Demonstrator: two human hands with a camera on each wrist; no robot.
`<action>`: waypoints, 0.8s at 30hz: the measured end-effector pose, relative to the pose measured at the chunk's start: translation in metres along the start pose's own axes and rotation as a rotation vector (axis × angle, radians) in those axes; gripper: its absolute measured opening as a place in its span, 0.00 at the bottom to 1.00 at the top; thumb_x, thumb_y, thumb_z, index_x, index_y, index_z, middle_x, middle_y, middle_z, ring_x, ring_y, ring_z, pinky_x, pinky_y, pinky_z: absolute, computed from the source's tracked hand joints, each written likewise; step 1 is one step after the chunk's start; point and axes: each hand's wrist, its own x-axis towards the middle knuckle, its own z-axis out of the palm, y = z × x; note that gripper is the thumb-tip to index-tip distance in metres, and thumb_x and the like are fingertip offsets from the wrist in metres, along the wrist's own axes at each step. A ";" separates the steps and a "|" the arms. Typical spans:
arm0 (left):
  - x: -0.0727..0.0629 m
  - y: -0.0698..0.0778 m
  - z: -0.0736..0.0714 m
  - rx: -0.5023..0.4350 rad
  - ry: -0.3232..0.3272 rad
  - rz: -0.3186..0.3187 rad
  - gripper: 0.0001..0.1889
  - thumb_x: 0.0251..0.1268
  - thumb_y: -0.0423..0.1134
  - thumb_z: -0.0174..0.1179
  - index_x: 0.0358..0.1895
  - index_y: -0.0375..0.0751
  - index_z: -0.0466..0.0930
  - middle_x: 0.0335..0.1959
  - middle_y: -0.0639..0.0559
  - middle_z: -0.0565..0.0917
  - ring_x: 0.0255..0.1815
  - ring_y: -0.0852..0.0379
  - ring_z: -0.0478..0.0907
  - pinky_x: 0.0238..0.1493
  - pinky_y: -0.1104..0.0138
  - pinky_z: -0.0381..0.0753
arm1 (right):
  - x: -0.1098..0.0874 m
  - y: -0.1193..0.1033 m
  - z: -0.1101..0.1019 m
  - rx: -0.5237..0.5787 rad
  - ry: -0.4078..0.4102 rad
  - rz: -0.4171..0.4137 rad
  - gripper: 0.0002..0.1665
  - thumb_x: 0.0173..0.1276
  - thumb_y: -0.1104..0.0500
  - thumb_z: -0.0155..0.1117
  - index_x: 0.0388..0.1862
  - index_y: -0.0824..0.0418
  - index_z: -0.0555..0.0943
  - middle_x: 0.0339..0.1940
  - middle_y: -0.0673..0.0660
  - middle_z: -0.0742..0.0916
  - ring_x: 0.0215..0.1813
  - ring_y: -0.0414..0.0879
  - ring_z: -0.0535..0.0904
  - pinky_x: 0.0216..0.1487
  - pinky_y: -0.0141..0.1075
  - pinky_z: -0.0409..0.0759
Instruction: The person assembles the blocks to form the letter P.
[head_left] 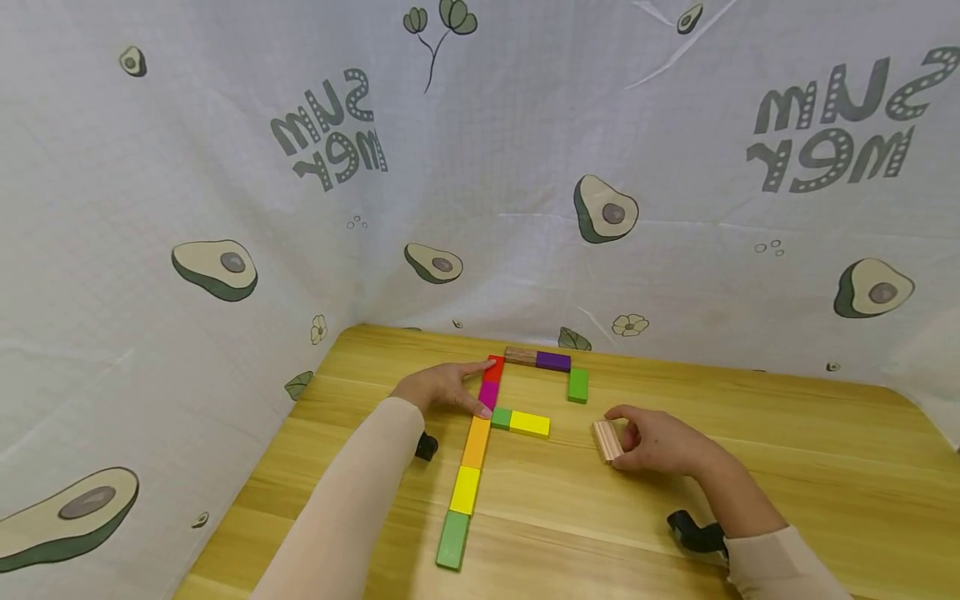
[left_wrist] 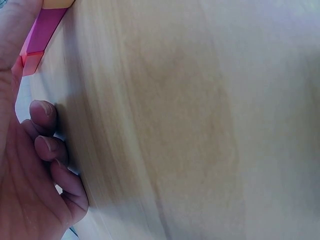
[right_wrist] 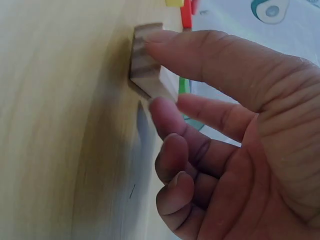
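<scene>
Wooden blocks lie in a line on the table. My left hand (head_left: pixel 444 388) rests at the line's upper end, index fingertip on the red block (head_left: pixel 494 367) and thumb by the lower end of the magenta block (head_left: pixel 488 395). Its other fingers curl against the tabletop in the left wrist view. Over on the right, my right hand (head_left: pixel 663 442) pinches a striped natural-wood block (head_left: pixel 607 442) between thumb and index finger. That block (right_wrist: pixel 145 62) is at the tabletop in the right wrist view; whether it touches is unclear. Below the magenta block run orange (head_left: pixel 476 442), yellow (head_left: pixel 465 490) and green (head_left: pixel 453 540) blocks.
From the line a small green block (head_left: pixel 501 418) and a yellow block (head_left: pixel 530 424) branch right. At the top sit a brown block (head_left: pixel 521 357), a purple block (head_left: pixel 553 362) and a green block (head_left: pixel 578 386). A printed cloth (head_left: pixel 510 292) hangs behind the table (head_left: pixel 555 517).
</scene>
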 end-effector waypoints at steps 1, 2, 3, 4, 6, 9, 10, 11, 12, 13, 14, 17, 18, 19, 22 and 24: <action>0.000 0.000 0.000 0.002 0.000 0.002 0.55 0.39 0.69 0.78 0.75 0.88 0.56 0.84 0.53 0.56 0.83 0.40 0.54 0.78 0.34 0.56 | 0.000 0.000 0.000 -0.003 0.001 -0.003 0.41 0.57 0.53 0.81 0.66 0.64 0.74 0.34 0.53 0.80 0.35 0.46 0.73 0.36 0.38 0.73; 0.000 0.000 0.000 0.006 0.000 0.004 0.55 0.39 0.69 0.78 0.75 0.88 0.55 0.85 0.53 0.55 0.84 0.40 0.53 0.78 0.34 0.55 | 0.000 0.000 0.000 -0.012 0.003 -0.006 0.41 0.56 0.52 0.81 0.65 0.65 0.74 0.34 0.52 0.81 0.35 0.45 0.74 0.36 0.37 0.74; -0.001 0.000 0.000 0.011 0.001 0.008 0.55 0.39 0.69 0.78 0.75 0.88 0.55 0.85 0.53 0.55 0.84 0.40 0.53 0.78 0.34 0.55 | 0.000 -0.001 0.000 -0.023 0.008 -0.011 0.40 0.56 0.52 0.81 0.64 0.65 0.75 0.34 0.52 0.81 0.35 0.45 0.74 0.36 0.37 0.74; -0.001 0.000 -0.001 0.016 0.002 0.012 0.55 0.40 0.70 0.78 0.75 0.88 0.55 0.85 0.53 0.55 0.84 0.40 0.53 0.78 0.34 0.55 | 0.000 -0.002 0.001 -0.031 0.016 -0.012 0.40 0.56 0.51 0.81 0.63 0.66 0.75 0.33 0.51 0.81 0.34 0.45 0.74 0.36 0.36 0.74; -0.001 -0.001 -0.001 0.028 0.005 0.021 0.55 0.40 0.70 0.77 0.76 0.87 0.55 0.85 0.52 0.55 0.84 0.40 0.53 0.78 0.34 0.55 | 0.002 -0.005 0.004 -0.051 0.039 -0.016 0.39 0.57 0.48 0.80 0.60 0.65 0.77 0.32 0.51 0.81 0.33 0.44 0.74 0.35 0.36 0.74; 0.000 -0.002 -0.001 0.028 0.006 0.027 0.55 0.40 0.70 0.77 0.76 0.87 0.55 0.84 0.52 0.56 0.84 0.40 0.53 0.78 0.34 0.56 | 0.007 -0.014 0.012 -0.047 0.099 0.013 0.38 0.57 0.42 0.79 0.56 0.64 0.78 0.31 0.50 0.82 0.31 0.44 0.74 0.32 0.35 0.74; 0.000 -0.003 -0.001 0.026 0.006 0.026 0.55 0.40 0.70 0.77 0.76 0.87 0.55 0.84 0.52 0.56 0.84 0.40 0.53 0.78 0.34 0.56 | 0.010 -0.017 0.015 -0.044 0.125 0.028 0.38 0.57 0.39 0.78 0.56 0.64 0.78 0.31 0.50 0.82 0.31 0.44 0.74 0.31 0.35 0.74; 0.000 -0.003 0.000 0.023 0.007 0.026 0.55 0.40 0.70 0.77 0.76 0.87 0.55 0.84 0.52 0.56 0.84 0.40 0.53 0.78 0.34 0.56 | 0.012 -0.020 0.018 -0.044 0.150 0.041 0.39 0.57 0.38 0.77 0.55 0.64 0.78 0.31 0.51 0.82 0.31 0.44 0.74 0.31 0.35 0.73; 0.000 -0.003 0.000 0.022 0.008 0.027 0.55 0.40 0.70 0.77 0.76 0.87 0.55 0.84 0.52 0.56 0.84 0.40 0.53 0.78 0.34 0.56 | 0.015 -0.023 0.021 -0.040 0.171 0.055 0.40 0.57 0.36 0.77 0.55 0.64 0.78 0.31 0.51 0.83 0.31 0.44 0.74 0.31 0.35 0.73; 0.000 -0.003 0.000 0.019 0.009 0.026 0.55 0.40 0.70 0.77 0.76 0.87 0.55 0.84 0.52 0.56 0.83 0.40 0.54 0.78 0.34 0.56 | 0.017 -0.026 0.024 -0.044 0.189 0.069 0.40 0.57 0.35 0.77 0.54 0.64 0.78 0.31 0.51 0.83 0.30 0.44 0.75 0.31 0.35 0.74; 0.000 -0.003 0.000 0.018 0.009 0.025 0.55 0.40 0.69 0.77 0.76 0.86 0.56 0.84 0.52 0.56 0.83 0.40 0.54 0.78 0.35 0.56 | 0.020 -0.029 0.027 -0.054 0.203 0.081 0.40 0.57 0.35 0.76 0.53 0.64 0.78 0.31 0.51 0.83 0.30 0.44 0.75 0.30 0.35 0.73; 0.000 -0.003 0.001 0.016 0.010 0.020 0.55 0.40 0.69 0.77 0.76 0.87 0.56 0.84 0.52 0.56 0.83 0.40 0.54 0.78 0.35 0.56 | 0.027 -0.034 0.034 -0.104 0.234 0.091 0.40 0.57 0.35 0.76 0.52 0.65 0.78 0.30 0.51 0.84 0.30 0.44 0.75 0.30 0.35 0.74; 0.000 -0.003 0.001 0.015 0.008 0.018 0.55 0.40 0.69 0.77 0.76 0.87 0.56 0.84 0.52 0.56 0.83 0.40 0.54 0.78 0.35 0.57 | 0.029 -0.036 0.036 -0.119 0.239 0.094 0.39 0.58 0.35 0.75 0.52 0.65 0.78 0.29 0.51 0.84 0.29 0.43 0.75 0.30 0.35 0.74; 0.000 -0.003 0.001 0.014 0.007 0.018 0.55 0.40 0.70 0.78 0.76 0.87 0.56 0.84 0.52 0.56 0.83 0.40 0.54 0.78 0.35 0.57 | 0.031 -0.037 0.037 -0.134 0.248 0.099 0.39 0.58 0.35 0.75 0.52 0.65 0.78 0.29 0.51 0.83 0.29 0.43 0.75 0.30 0.34 0.73; -0.001 -0.002 0.001 0.010 0.008 0.024 0.55 0.40 0.70 0.78 0.75 0.87 0.56 0.84 0.52 0.56 0.83 0.40 0.54 0.79 0.35 0.56 | 0.035 -0.039 0.040 -0.168 0.272 0.113 0.40 0.59 0.35 0.74 0.53 0.67 0.78 0.26 0.51 0.81 0.28 0.45 0.74 0.28 0.34 0.71; -0.002 -0.002 0.001 0.010 0.010 0.030 0.54 0.40 0.69 0.78 0.75 0.87 0.56 0.84 0.52 0.56 0.83 0.40 0.54 0.79 0.35 0.56 | 0.037 -0.041 0.040 -0.181 0.279 0.125 0.42 0.59 0.34 0.73 0.53 0.69 0.78 0.24 0.52 0.80 0.28 0.45 0.73 0.28 0.35 0.69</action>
